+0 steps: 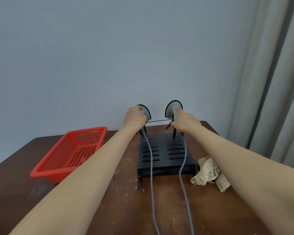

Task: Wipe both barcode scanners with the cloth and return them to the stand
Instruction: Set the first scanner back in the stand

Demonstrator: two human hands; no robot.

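above the stand (163, 155), both hands (134, 118) (185, 122) around scanners (173, 107)

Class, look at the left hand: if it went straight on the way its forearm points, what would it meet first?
The left hand grips the left scanner, so that comes first. Beyond it there is probably only the wall, though the depth is unclear.

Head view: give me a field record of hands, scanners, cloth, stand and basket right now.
left hand: grips left scanner
right hand: grips right scanner
scanners: upright over rear of stand, heads apart; seated or lifted, cannot tell
cables: two, trailing over stand toward camera
cloth: crumpled on table, right of stand, untouched
basket: red, left of stand
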